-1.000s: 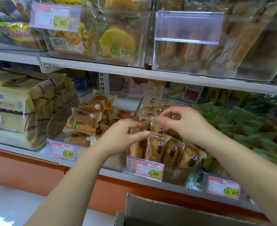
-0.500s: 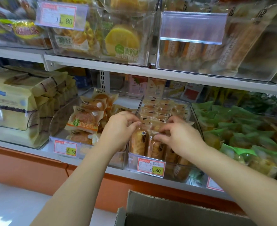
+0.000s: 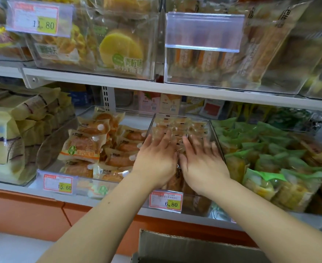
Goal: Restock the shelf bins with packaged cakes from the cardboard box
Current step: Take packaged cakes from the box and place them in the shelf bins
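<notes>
Fingers [image 3: 166, 138] of both hands lie straight and slightly spread, pressing flat on small clear-wrapped golden cakes [image 3: 179, 124]. The cakes fill one clear plastic bin [image 3: 194, 205] on the white lower shelf [image 3: 88, 200] and are too blurred to count. Left hand [image 3: 156, 161] and right hand [image 3: 202, 165] are side by side. One brown cardboard box [image 3: 184, 247] sits below.
</notes>
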`<state>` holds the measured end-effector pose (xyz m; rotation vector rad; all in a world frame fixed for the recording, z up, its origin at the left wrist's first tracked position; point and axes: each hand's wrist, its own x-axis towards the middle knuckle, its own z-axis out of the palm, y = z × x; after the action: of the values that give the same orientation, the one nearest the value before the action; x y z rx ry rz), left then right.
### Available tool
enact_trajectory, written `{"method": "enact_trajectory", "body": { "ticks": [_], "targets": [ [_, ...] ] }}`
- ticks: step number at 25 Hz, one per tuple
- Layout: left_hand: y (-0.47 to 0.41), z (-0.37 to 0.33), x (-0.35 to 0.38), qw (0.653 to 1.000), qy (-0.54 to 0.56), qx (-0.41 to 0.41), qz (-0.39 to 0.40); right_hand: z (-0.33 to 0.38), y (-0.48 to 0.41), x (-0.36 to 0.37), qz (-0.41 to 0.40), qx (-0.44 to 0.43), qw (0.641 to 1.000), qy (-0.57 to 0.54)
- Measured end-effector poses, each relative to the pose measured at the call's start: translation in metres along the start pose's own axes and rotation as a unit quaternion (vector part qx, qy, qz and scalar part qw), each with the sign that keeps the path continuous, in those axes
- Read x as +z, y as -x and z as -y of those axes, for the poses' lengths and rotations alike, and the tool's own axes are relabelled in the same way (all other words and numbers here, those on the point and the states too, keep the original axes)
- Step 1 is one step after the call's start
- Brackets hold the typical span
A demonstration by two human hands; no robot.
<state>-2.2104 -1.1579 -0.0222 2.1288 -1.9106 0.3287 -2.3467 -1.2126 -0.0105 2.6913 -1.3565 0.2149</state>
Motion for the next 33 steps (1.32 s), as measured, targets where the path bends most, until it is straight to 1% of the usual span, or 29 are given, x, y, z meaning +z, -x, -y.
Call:
{"method": "enact_trajectory", "body": {
  "ticks": [5,7,9,13,15,19,22,26,28,30,31,32,33],
  "targets": [
    [-0.006,-0.004,-0.004,0.998,-0.007,0.007,0.055,0.000,-0.007,0.006,0.011,-0.017,1.000,0.006],
    [-0.011,-0.003,-0.015,0.997,0.036,-0.006,0.068,-0.007,-0.014,-0.006,0.039,-0.016,0.999,-0.033],
    [-0.027,0.001,-0.023,0.994,0.070,-0.013,0.078,-0.015,-0.031,-0.019,0.069,0.009,0.995,-0.069],
    [-0.056,0.005,-0.012,0.985,0.033,-0.027,0.166,-0.018,-0.056,-0.008,0.117,0.038,0.991,-0.049],
    [-0.063,0.006,-0.005,0.980,0.026,-0.030,0.194,-0.019,-0.064,0.002,0.144,0.039,0.987,-0.057],
    [-0.065,0.006,-0.007,0.979,0.034,-0.028,0.199,-0.024,-0.071,-0.002,0.159,0.036,0.985,-0.061],
    [-0.078,0.012,-0.012,0.979,0.027,-0.032,0.197,-0.027,-0.079,-0.014,0.164,0.050,0.979,-0.114],
    [-0.101,0.013,0.004,0.983,0.035,-0.040,0.176,-0.027,-0.104,-0.005,0.172,0.037,0.982,-0.072],
    [-0.109,0.016,0.017,0.981,0.037,-0.052,0.182,-0.027,-0.116,0.008,0.167,0.039,0.984,-0.057],
    [-0.115,0.017,0.020,0.979,0.027,-0.054,0.197,-0.029,-0.126,0.016,0.188,0.050,0.979,-0.062],
    [-0.114,0.015,0.012,0.977,0.040,-0.053,0.202,-0.029,-0.128,0.014,0.207,0.050,0.975,-0.064],
    [-0.112,0.013,-0.001,0.974,0.082,-0.059,0.201,-0.029,-0.125,0.006,0.216,0.043,0.973,-0.074],
    [-0.106,0.011,-0.019,0.968,0.142,-0.075,0.192,-0.032,-0.117,-0.005,0.207,0.027,0.973,-0.099]
  ]
}}
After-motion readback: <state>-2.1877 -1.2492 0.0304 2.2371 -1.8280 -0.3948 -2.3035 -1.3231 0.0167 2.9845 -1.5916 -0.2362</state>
